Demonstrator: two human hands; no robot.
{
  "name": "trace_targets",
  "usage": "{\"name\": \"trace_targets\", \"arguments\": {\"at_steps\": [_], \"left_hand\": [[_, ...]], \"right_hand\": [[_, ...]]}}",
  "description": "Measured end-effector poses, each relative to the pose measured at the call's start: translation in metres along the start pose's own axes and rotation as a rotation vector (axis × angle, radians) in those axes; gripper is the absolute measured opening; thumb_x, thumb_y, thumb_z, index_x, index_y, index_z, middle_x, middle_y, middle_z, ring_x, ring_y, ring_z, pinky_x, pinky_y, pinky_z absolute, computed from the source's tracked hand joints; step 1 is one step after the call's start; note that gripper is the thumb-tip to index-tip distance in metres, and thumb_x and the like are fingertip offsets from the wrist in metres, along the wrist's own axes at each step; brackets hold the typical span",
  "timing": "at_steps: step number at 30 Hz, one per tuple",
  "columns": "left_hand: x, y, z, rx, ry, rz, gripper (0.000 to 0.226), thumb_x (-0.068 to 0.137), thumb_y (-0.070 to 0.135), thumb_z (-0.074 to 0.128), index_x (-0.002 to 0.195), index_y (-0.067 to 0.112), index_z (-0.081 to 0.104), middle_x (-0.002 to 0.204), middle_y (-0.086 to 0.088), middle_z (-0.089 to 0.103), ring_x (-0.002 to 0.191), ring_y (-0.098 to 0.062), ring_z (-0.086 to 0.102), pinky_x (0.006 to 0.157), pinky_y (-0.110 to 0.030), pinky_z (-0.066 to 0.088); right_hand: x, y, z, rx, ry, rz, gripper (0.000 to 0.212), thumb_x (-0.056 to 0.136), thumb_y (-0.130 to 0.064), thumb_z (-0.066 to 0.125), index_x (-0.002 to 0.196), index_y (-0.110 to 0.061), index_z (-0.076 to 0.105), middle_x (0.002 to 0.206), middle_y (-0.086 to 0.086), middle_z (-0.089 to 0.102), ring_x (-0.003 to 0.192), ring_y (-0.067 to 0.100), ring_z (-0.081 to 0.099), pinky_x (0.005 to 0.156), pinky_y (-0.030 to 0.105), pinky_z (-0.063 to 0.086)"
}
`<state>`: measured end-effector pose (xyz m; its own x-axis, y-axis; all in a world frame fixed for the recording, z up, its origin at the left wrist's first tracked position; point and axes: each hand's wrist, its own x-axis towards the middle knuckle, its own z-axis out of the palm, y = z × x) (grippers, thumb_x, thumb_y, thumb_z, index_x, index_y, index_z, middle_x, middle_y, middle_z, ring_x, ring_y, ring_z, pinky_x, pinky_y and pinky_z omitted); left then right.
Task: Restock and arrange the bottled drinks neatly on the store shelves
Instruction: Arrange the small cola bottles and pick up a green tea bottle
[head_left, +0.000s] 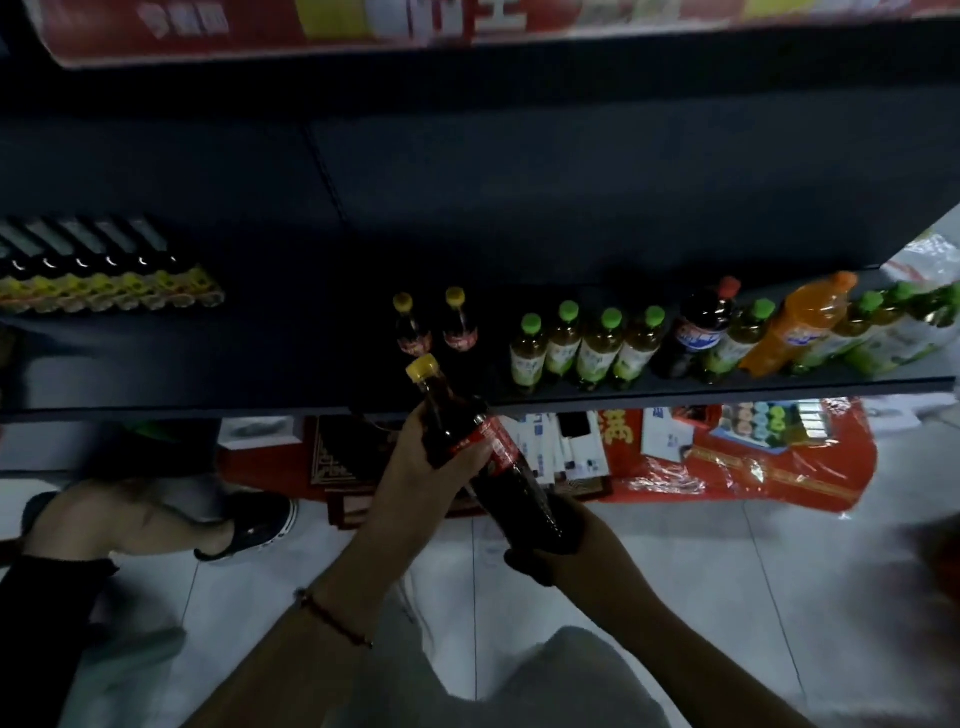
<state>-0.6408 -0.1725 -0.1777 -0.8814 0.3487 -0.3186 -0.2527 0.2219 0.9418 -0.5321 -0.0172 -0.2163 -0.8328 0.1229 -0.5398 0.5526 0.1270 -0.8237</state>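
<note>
A dark cola bottle (488, 447) with a yellow cap and red label is tilted just in front of the dark shelf (675, 391). My left hand (421, 457) grips its neck and shoulder. My right hand (566, 545) holds its base from below. On the shelf behind it stand two more yellow-capped cola bottles (436, 325). To their right runs a row of green-capped tea bottles (587, 345), then a red-capped dark cola bottle (698, 327) and an orange soda bottle (800, 325).
A row of dark bottles with yellow labels (104, 280) fills the shelf's far left. Red packages and boxes (727, 457) lie on the floor under the shelf. Another person's leg and black sandal (244, 525) stand on the white tiles at left.
</note>
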Motion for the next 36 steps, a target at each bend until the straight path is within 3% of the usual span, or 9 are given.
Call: {"name": "trace_targets", "arguments": {"at_steps": [5,7,9,11,14,19,23,28,36], "left_hand": [[0.064,-0.065,-0.016,0.082,0.025,0.034,0.05,0.086,0.023,0.074,0.13,0.027,0.05,0.117,0.01,0.064,0.099,0.011,0.059,0.074,-0.002,0.046],[0.092,-0.09,-0.019,0.063,0.032,0.079,0.052,0.082,0.025,0.079,0.127,0.029,0.053,0.113,0.011,0.067,0.101,0.007,0.062,0.079,-0.009,0.05],[0.12,-0.118,-0.02,0.019,0.025,0.129,0.057,0.079,0.024,0.082,0.128,0.035,0.054,0.116,0.014,0.068,0.109,-0.001,0.063,0.083,-0.02,0.055],[0.144,-0.138,-0.021,0.039,0.022,0.193,0.056,0.081,0.019,0.08,0.121,0.046,0.053,0.115,0.022,0.067,0.108,0.002,0.064,0.08,-0.018,0.055],[0.172,-0.166,-0.018,0.043,0.036,0.322,0.058,0.081,0.009,0.077,0.123,0.041,0.053,0.114,0.021,0.069,0.107,0.0,0.065,0.084,-0.016,0.053],[0.212,-0.197,-0.01,0.097,0.082,0.477,0.07,0.078,0.001,0.077,0.131,0.038,0.05,0.118,0.02,0.067,0.111,0.005,0.061,0.088,-0.013,0.051],[0.235,-0.205,-0.004,0.138,0.098,0.58,0.072,0.076,-0.001,0.08,0.134,0.029,0.049,0.123,0.014,0.063,0.114,0.001,0.06,0.094,-0.018,0.05],[0.258,-0.202,0.004,0.214,0.105,0.678,0.071,0.076,0.006,0.08,0.131,0.037,0.046,0.122,0.022,0.059,0.115,0.004,0.057,0.102,-0.031,0.05],[0.284,-0.196,0.013,0.448,0.103,0.775,0.078,0.078,0.036,0.074,0.144,0.042,0.034,0.132,0.021,0.048,0.123,0.003,0.048,0.105,-0.034,0.047]], "right_hand": [[0.091,0.047,0.02,-0.053,0.01,-0.043,0.051,0.07,-0.024,0.085,0.11,-0.038,0.055,0.087,-0.027,0.067,0.078,-0.007,0.064,0.069,0.015,0.051],[0.127,0.065,0.026,0.014,0.025,-0.05,0.052,0.075,-0.011,0.08,0.114,-0.032,0.052,0.098,-0.02,0.066,0.087,-0.009,0.063,0.076,0.014,0.053],[0.162,0.082,0.032,0.037,0.032,-0.065,0.051,0.082,-0.001,0.071,0.112,-0.034,0.046,0.102,-0.022,0.056,0.089,-0.01,0.059,0.068,0.004,0.047],[0.197,0.099,0.035,0.013,0.054,-0.125,0.052,0.076,-0.016,0.079,0.111,-0.041,0.049,0.105,-0.02,0.061,0.097,-0.007,0.061,0.074,0.01,0.051],[0.241,0.121,0.038,-0.051,0.102,-0.227,0.065,0.065,-0.043,0.082,0.121,-0.045,0.05,0.113,-0.019,0.064,0.108,0.002,0.06,0.088,0.029,0.053],[0.291,0.139,0.035,-0.092,0.158,-0.423,0.05,0.072,-0.032,0.081,0.109,-0.053,0.055,0.101,-0.029,0.067,0.096,-0.011,0.061,0.084,0.024,0.052],[0.321,0.146,0.034,-0.125,0.269,-0.567,0.048,0.074,-0.024,0.081,0.114,-0.041,0.06,0.104,-0.018,0.067,0.099,-0.005,0.062,0.083,0.025,0.052],[0.36,0.146,0.037,-0.284,0.477,-0.678,0.057,0.072,-0.046,0.068,0.126,-0.036,0.052,0.114,-0.01,0.061,0.109,0.011,0.057,0.088,0.039,0.052],[0.372,0.14,0.052,-0.226,0.559,-0.663,0.076,0.086,-0.016,0.064,0.15,-0.024,0.023,0.145,-0.003,0.042,0.132,0.013,0.043,0.107,0.035,0.041]]}}
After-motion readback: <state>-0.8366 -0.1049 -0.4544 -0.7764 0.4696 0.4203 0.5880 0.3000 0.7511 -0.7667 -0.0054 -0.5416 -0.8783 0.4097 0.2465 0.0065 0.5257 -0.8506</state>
